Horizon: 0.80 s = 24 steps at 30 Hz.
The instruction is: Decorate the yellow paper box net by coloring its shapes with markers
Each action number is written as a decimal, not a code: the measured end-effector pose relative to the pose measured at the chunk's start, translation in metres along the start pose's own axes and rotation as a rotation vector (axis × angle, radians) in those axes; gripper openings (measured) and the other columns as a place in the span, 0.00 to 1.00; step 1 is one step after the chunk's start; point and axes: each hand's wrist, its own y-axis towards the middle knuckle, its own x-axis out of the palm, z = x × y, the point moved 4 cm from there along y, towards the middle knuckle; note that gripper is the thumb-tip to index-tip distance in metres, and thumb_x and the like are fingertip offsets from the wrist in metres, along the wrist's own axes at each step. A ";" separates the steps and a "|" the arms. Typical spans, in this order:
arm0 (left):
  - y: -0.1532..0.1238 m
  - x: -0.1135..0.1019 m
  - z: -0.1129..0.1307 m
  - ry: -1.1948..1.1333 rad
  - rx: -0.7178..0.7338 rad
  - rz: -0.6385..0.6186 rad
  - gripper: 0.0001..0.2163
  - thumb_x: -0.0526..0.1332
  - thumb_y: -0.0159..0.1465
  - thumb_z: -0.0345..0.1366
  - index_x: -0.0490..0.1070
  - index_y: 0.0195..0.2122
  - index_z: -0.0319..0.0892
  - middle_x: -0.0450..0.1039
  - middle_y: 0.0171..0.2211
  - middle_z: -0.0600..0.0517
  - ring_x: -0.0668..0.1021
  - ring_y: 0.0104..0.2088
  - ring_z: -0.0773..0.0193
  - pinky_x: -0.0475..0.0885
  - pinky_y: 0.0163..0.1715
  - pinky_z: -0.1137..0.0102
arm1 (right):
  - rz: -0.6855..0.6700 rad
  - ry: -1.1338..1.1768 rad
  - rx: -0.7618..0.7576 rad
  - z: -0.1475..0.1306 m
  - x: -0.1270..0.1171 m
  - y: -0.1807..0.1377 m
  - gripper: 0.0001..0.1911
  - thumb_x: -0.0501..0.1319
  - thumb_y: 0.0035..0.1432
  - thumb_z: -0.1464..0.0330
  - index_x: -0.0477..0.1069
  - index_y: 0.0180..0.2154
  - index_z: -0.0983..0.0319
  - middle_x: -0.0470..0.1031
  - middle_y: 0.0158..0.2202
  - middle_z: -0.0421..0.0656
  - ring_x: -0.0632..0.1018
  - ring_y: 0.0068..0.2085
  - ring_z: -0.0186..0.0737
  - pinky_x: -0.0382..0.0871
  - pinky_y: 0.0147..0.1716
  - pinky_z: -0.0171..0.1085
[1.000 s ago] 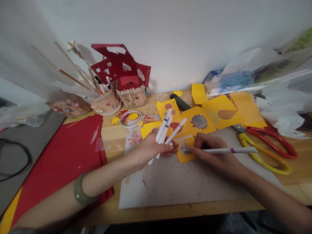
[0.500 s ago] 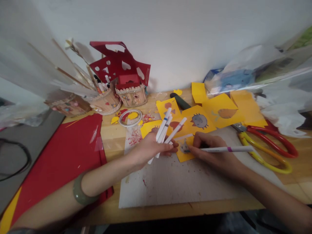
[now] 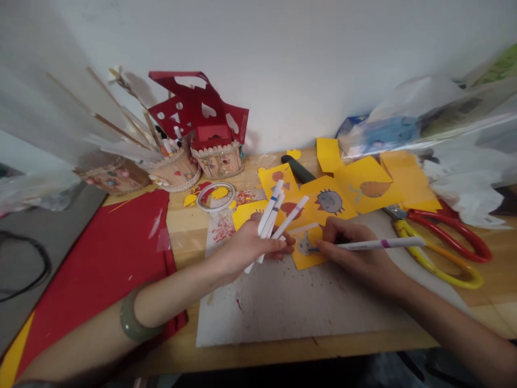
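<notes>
My left hand point(image 3: 250, 245) is closed around several white marker pens point(image 3: 270, 215), which fan upward and poke out below the palm. Its fingertips lie beside a small yellow card point(image 3: 307, 261) bearing a grey drawn figure point(image 3: 305, 245). In my right hand point(image 3: 349, 245) a white marker with a purple band point(image 3: 383, 244) is held in a writing grip, its rear end pointing right. The tip sits at the grey figure, partly hidden by the fingers. Behind the hands, more yellow cards lie overlapping, among them one with a grey round spiky shape point(image 3: 330, 201).
Red-and-yellow-handled scissors point(image 3: 440, 242) lie at the right. Red sheets point(image 3: 100, 269) cover the left side. Decorated pots point(image 3: 218, 160) with pens and sticks stand at the back left, near a roll of tape point(image 3: 216, 197). A white board point(image 3: 250, 318) lies under the hands.
The right hand's marker has tilted slightly, its rear end rising and shifting a little to the right. My left hand and the pens in it stay almost still.
</notes>
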 end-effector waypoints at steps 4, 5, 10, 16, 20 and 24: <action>0.000 0.001 -0.001 0.006 -0.002 -0.003 0.17 0.62 0.53 0.24 0.66 0.44 0.36 0.76 0.35 0.47 0.79 0.34 0.64 0.72 0.35 0.71 | -0.040 0.004 0.010 0.000 0.003 -0.001 0.14 0.56 0.52 0.67 0.54 0.19 0.58 0.57 0.17 0.34 0.59 0.19 0.31 0.51 0.17 0.32; 0.000 0.001 -0.001 0.004 -0.005 -0.003 0.17 0.62 0.53 0.24 0.66 0.44 0.36 0.75 0.35 0.47 0.79 0.34 0.64 0.72 0.35 0.71 | -0.046 0.003 0.010 0.000 0.004 -0.001 0.14 0.56 0.52 0.67 0.54 0.19 0.58 0.57 0.17 0.34 0.59 0.19 0.31 0.50 0.17 0.32; 0.001 0.000 -0.001 -0.003 -0.005 -0.001 0.15 0.63 0.53 0.25 0.67 0.43 0.36 0.75 0.36 0.46 0.79 0.35 0.63 0.72 0.36 0.71 | -0.054 -0.019 0.010 0.000 0.004 -0.002 0.14 0.56 0.53 0.66 0.54 0.19 0.59 0.58 0.17 0.34 0.59 0.19 0.30 0.51 0.17 0.32; -0.001 0.001 0.000 0.003 -0.004 0.006 0.18 0.63 0.53 0.25 0.66 0.46 0.36 0.76 0.36 0.46 0.79 0.34 0.63 0.72 0.36 0.70 | -0.050 -0.035 0.005 -0.001 0.003 -0.001 0.14 0.55 0.51 0.67 0.53 0.18 0.58 0.57 0.16 0.34 0.59 0.19 0.30 0.51 0.17 0.32; -0.001 0.001 -0.001 -0.010 0.002 -0.007 0.21 0.63 0.54 0.25 0.65 0.49 0.38 0.76 0.35 0.47 0.79 0.34 0.63 0.72 0.36 0.69 | -0.024 -0.046 0.009 -0.002 0.002 0.000 0.13 0.55 0.50 0.68 0.53 0.18 0.58 0.58 0.16 0.35 0.59 0.19 0.31 0.52 0.17 0.32; 0.000 0.000 -0.001 -0.017 -0.001 -0.003 0.20 0.63 0.53 0.25 0.66 0.48 0.37 0.76 0.35 0.46 0.79 0.34 0.63 0.72 0.35 0.70 | 0.007 0.001 0.017 0.000 -0.002 0.001 0.13 0.55 0.50 0.68 0.53 0.19 0.58 0.57 0.17 0.34 0.59 0.20 0.32 0.52 0.18 0.33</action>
